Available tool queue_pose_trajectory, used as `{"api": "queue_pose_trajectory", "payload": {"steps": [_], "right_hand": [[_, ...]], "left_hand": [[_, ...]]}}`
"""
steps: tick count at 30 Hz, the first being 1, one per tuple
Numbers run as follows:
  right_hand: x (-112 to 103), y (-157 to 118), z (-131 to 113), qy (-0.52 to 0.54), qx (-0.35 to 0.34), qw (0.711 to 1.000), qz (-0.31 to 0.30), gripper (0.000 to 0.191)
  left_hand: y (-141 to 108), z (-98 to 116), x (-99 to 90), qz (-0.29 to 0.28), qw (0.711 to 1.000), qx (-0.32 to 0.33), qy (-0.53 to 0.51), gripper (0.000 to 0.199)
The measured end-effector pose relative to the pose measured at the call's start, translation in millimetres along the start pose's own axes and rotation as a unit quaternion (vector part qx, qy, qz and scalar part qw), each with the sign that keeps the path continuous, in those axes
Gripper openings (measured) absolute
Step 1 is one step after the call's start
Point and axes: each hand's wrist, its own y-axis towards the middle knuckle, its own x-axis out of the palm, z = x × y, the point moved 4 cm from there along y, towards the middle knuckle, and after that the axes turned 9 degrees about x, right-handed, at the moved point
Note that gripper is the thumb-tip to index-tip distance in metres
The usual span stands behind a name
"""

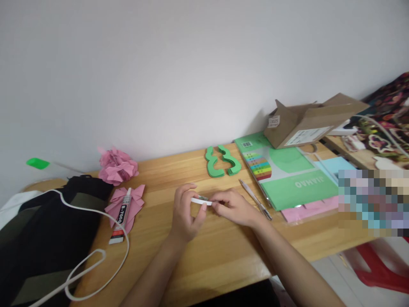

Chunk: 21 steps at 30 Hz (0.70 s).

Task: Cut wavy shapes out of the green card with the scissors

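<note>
Above the middle of the wooden table, my left hand [187, 213] grips a thin, white, slightly curved strip [200, 201] between thumb and fingers. A small dark-greenish patch shows just behind the strip; what it is I cannot make out. My right hand [234, 207] has its fingertips pinched together at the strip's right end. Beyond the hands lie two wavy green paper cut-outs [214, 164], side by side. A pen [255, 199] rests to the right of my right hand.
At left, a B-7000 glue tube [121, 217] lies on pink folded paper [138, 204], near a pink paper flower [118, 166]. A white cable [92, 209] crosses dark fabric [64, 238]. Rightward are a green paper pack [297, 187], an open cardboard box [306, 121] and a red stool [380, 273].
</note>
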Motion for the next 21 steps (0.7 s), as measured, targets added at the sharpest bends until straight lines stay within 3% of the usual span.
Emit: {"api": "queue_pose_trajectory", "payload": {"steps": [21], "right_hand": [[1.9,1.4,3.2,-0.03,0.01,0.999,-0.005,0.017]], "left_hand": [[1.4,4.2,0.5,0.005,1.0,0.018,0.008,0.014]]}}
